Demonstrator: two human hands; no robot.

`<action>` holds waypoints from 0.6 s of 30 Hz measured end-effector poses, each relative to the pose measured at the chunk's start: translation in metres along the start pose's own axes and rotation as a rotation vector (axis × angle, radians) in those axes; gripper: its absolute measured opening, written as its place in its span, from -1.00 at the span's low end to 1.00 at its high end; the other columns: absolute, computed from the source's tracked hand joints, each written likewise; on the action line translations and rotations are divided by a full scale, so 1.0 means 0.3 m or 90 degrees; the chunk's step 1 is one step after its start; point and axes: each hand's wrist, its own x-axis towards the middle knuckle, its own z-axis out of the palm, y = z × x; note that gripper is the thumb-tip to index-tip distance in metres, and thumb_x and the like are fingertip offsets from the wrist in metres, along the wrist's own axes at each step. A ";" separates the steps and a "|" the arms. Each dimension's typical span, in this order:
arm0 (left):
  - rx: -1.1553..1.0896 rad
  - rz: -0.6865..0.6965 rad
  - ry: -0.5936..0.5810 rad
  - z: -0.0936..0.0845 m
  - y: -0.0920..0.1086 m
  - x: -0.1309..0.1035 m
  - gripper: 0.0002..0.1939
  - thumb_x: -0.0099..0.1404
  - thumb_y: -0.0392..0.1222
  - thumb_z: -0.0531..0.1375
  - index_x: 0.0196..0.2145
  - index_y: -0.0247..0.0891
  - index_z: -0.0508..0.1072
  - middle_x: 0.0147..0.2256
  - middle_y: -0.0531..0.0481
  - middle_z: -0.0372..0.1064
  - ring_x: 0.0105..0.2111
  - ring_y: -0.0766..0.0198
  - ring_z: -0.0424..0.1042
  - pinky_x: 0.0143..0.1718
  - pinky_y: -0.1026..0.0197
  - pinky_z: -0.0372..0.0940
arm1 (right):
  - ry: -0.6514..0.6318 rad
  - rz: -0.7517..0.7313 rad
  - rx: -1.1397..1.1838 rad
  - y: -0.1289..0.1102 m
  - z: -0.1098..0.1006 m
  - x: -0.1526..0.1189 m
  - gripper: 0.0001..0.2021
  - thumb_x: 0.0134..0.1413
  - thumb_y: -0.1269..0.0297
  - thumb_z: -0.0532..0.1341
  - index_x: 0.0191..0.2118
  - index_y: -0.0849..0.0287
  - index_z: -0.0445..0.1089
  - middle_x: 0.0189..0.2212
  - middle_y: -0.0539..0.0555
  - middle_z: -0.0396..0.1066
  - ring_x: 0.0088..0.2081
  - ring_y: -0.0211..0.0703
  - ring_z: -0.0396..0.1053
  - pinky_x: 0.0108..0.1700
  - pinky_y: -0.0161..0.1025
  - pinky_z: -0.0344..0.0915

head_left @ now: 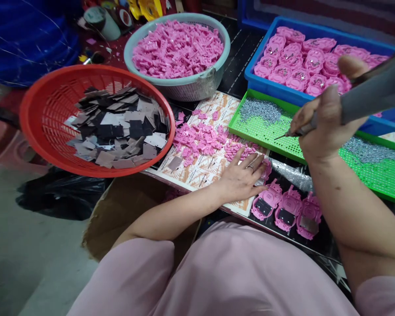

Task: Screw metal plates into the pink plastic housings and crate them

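Observation:
My right hand (327, 116) is wrapped round a grey electric screwdriver (378, 94). Its thin bit points left, above the perforated green tray (266, 145) and near a heap of small silver screws (260, 110). My left hand (240, 177) lies flat with fingers spread, at the edge of a pink toy casing (267, 169) that it partly covers. Beside it, several pink casings stand in a row; one casing (265, 202) has a black plate on it, and the rightmost casing (309, 217) a grey one. Small round pink parts (238, 150) lie just beyond my left fingers.
A red basket (36, 123) of black and grey plates stands left. Behind it is a grey-blue basin (184, 81) of pink parts. Loose pink pieces (200, 140) cover part of a patterned board (197, 175). A blue crate (256, 81) of pink assemblies sits at the back right.

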 end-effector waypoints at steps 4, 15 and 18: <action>-0.017 -0.006 -0.005 0.003 -0.002 -0.010 -0.42 0.40 0.19 -0.07 0.14 -0.26 0.34 0.17 -0.17 0.27 0.20 0.05 0.20 0.33 -0.21 -0.22 | 0.000 -0.005 -0.046 0.081 0.023 0.016 -0.62 0.07 -0.14 0.22 -0.04 -0.18 0.22 -0.65 -0.13 0.23 -0.73 -0.31 0.11 -0.67 -0.16 0.10; -0.084 0.075 0.110 -0.004 -0.012 -0.019 -0.50 0.38 0.21 -0.02 0.02 -0.15 0.44 0.14 -0.10 0.32 0.19 0.05 0.24 0.31 -0.24 -0.16 | -0.006 -0.037 0.017 0.094 0.063 0.009 -0.66 0.02 -0.10 0.28 -0.28 -0.03 0.19 -0.79 -0.20 0.08 -0.79 -0.31 0.04 -0.69 -0.19 0.00; -0.132 0.128 0.099 -0.025 -0.011 -0.018 -0.59 0.41 0.10 0.00 -0.13 -0.18 0.52 0.07 -0.05 0.41 0.13 0.12 0.31 0.31 -0.14 -0.06 | -0.048 0.007 -0.014 0.103 0.051 0.022 -0.56 0.03 -0.21 0.21 -0.10 -0.08 0.15 -0.77 -0.19 0.08 -0.75 -0.27 0.06 -0.63 -0.17 0.01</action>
